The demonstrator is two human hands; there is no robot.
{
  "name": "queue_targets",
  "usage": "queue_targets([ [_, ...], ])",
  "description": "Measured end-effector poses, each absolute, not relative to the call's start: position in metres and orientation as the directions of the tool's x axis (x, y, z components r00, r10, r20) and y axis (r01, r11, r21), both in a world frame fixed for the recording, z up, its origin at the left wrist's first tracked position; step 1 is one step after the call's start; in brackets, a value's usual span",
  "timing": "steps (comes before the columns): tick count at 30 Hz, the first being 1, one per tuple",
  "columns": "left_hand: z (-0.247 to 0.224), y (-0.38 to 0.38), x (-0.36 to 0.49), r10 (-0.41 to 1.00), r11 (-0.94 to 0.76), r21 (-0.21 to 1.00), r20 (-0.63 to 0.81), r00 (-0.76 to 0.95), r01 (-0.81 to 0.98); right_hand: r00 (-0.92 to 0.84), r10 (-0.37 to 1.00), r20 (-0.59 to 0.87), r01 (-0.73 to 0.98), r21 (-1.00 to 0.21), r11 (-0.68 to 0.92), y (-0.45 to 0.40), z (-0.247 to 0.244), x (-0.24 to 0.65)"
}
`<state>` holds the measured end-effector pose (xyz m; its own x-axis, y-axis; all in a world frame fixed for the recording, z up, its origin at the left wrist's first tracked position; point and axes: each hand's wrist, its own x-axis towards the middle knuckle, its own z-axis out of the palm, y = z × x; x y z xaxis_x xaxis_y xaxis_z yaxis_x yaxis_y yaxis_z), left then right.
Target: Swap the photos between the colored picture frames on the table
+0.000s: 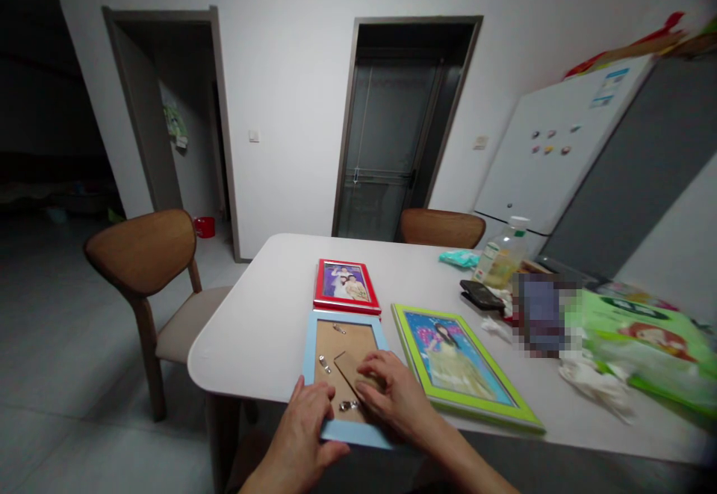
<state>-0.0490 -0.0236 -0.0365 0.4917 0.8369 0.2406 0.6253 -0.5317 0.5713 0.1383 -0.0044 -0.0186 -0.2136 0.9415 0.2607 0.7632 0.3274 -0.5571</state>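
Observation:
Face down at the table's front edge lies a light-blue picture frame (310, 344), its brown backing board (347, 333) showing. Several small metal clips (325, 364) sit along the board's edges, and a brown stand flap (344, 365) is on its middle. My left hand (302, 430) grips the frame's lower left corner, thumb at the near edge and fingers over the side. My right hand (395, 397) is closed, its bent fingers on the flap, hiding part of the board. Behind is a red picture frame (318, 285); to the right lies a green picture frame (411, 348). Both are face up.
On the white table (252, 315) to the right are a dark wallet-like item (482, 295), a bottle (501, 255), a teal packet (459, 258), crumpled tissue (597, 386) and a green plastic package (650, 337). Wooden chairs (143, 251) stand left and behind; a fridge (554, 143) is right.

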Motion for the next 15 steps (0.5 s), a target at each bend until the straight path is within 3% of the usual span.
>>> queue_targets([
  [7, -0.041, -0.024, -0.048, 0.836, -0.537, 0.588, 0.274, 0.475, 0.605, -0.143, 0.971, 0.190, 0.912, -0.355, 0.203, -0.010, -0.024, 0.138],
  [15, -0.051, -0.022, -0.049, 0.848, -0.520, 0.673, 0.331, 0.414, 0.526, -0.078, 0.975, 0.208, 0.833, -0.524, 0.178, -0.002, -0.018, 0.136],
])
